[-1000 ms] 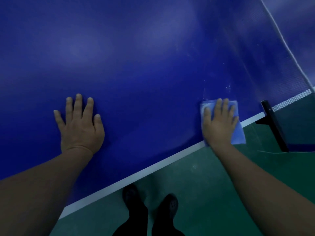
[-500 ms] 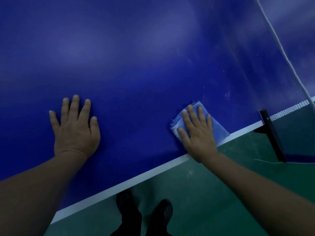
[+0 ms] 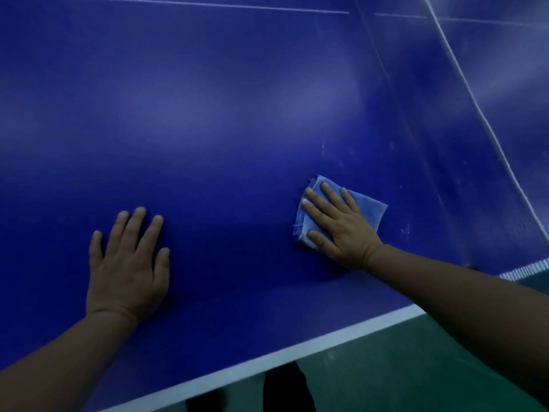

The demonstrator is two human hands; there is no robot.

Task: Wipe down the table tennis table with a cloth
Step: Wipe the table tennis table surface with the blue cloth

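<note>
Two hands of mine lie on the blue desk [image 3: 237,120], both flat. My left hand [image 3: 127,263] rests palm down on the bare surface, its fingers [image 3: 133,230] straight, slightly spread and grasping nothing. My right hand [image 3: 341,230] presses down on the cloth [image 3: 368,208], a light blue folded piece with a frayed pale edge on its left side. The fingers [image 3: 319,203] of that hand are straight and laid across the cloth, the thumb stretched out along its near left corner; they press it rather than curl round it. The cloth lies flat on the desk, well in from the white edge line [image 3: 267,359] that runs along the near side, and to the right of my left hand, with a stretch of bare blue between the two. Its right part sticks out past my knuckles toward the net.

The net [image 3: 463,84] stands to the right, a dark mesh with a thin white top cord slanting across the upper right corner; the desk shows through it. A few pale specks and scratches mark the surface between the cloth and the net. A thin white line crosses the desk far off at the top. Below the near edge is the green floor [image 3: 401,367], and my dark shoes [image 3: 282,388] show just under the edge line.
</note>
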